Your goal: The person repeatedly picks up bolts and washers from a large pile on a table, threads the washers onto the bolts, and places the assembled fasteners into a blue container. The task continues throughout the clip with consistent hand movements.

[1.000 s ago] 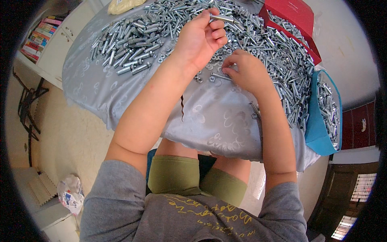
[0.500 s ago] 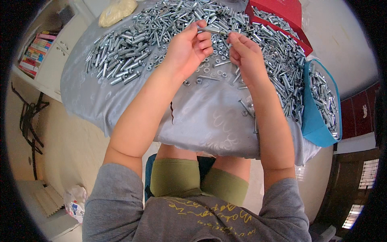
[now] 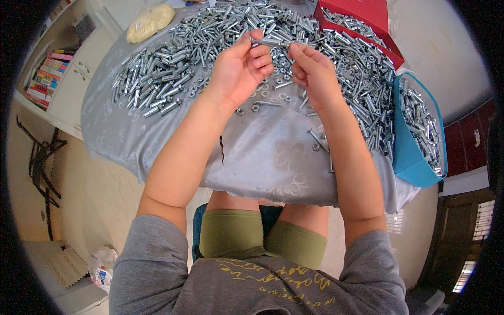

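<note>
Between my two hands, over the heap of metal hardware, a silvery expansion bolt [image 3: 272, 42] lies roughly level. My left hand [image 3: 236, 71] pinches its left end between thumb and forefinger, with the other fingers loosely curled. At the bolt's right end, my right hand [image 3: 316, 71] closes thumb and fingertips around the tip; whether a small nut or washer is under them is hidden. Below the hands, loose washers [image 3: 273, 98], nuts [image 3: 255, 108] and a single bolt [image 3: 270, 103] lie on the grey tablecloth [image 3: 247, 152].
A large heap of bolts and sleeves [image 3: 210, 37] covers the table's far side. On the right stand a red box [image 3: 391, 50] and a blue fabric bin [image 3: 407, 157], both holding bolts. A pale yellow bag [image 3: 151, 23] sits far left. A dark stool is under me.
The whole view has shifted slightly. Both hands keep their pinch on the expansion bolt, and more of its length shows between them now.
</note>
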Demonstrator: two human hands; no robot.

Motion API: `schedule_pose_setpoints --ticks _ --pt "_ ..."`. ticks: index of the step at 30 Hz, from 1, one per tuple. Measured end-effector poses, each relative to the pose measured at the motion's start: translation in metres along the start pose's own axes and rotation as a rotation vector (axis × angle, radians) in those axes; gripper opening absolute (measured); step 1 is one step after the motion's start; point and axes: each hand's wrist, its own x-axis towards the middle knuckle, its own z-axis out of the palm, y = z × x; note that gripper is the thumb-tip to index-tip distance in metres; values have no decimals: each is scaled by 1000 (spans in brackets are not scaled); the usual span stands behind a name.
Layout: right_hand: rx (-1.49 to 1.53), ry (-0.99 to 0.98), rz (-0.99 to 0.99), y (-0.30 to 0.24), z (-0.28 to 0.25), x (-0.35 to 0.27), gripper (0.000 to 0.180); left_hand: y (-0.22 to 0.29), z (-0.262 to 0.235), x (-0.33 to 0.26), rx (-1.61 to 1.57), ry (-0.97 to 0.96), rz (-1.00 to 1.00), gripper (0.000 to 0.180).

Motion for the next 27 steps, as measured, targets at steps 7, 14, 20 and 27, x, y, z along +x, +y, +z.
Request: schedule_pose_setpoints --ticks 7,14,20,27 --pt "-116 49 -29 -3 -4 -1 22 -2 2 0 47 -2 -6 16" --pt "-265 152 -188 5 -4 3 24 -2 0 1 -8 11 -10 14" --pt "-496 180 -324 4 -6 0 19 -2 1 0 45 35 20 16" --pt "-726 154 -501 7 -8 0 17 -3 1 -1 169 44 1 17"
